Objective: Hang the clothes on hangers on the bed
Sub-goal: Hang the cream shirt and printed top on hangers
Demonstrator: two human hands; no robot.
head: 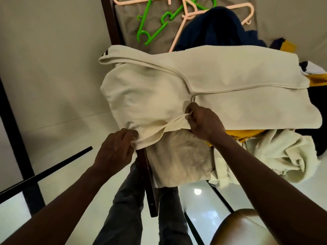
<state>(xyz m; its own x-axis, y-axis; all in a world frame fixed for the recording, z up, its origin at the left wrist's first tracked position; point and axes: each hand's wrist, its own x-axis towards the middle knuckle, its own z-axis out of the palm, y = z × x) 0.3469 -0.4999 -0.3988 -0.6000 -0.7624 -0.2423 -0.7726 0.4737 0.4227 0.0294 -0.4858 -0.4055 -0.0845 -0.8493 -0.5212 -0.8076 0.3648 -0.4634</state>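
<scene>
Cream garment [230, 82] lies spread on the clothes pile [283, 156] on the bed [127, 32], left hand [115, 149] pinching its near edge, right hand [203, 121] nipping a fold by the seam: soft, floppy, thickish cloth, I'd say, best gripped at the shoulders for hanging.

Garment [230, 106] atop clothes pile [276, 156] on bed [127, 20]; hangers [155, 33] behind pile; chair [238, 227], apparently, front right.

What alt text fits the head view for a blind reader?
Left hand and right hand grip the near edge of a cream garment spread over a clothes pile on the bed. A green hanger and pink hangers lie beyond.
</scene>
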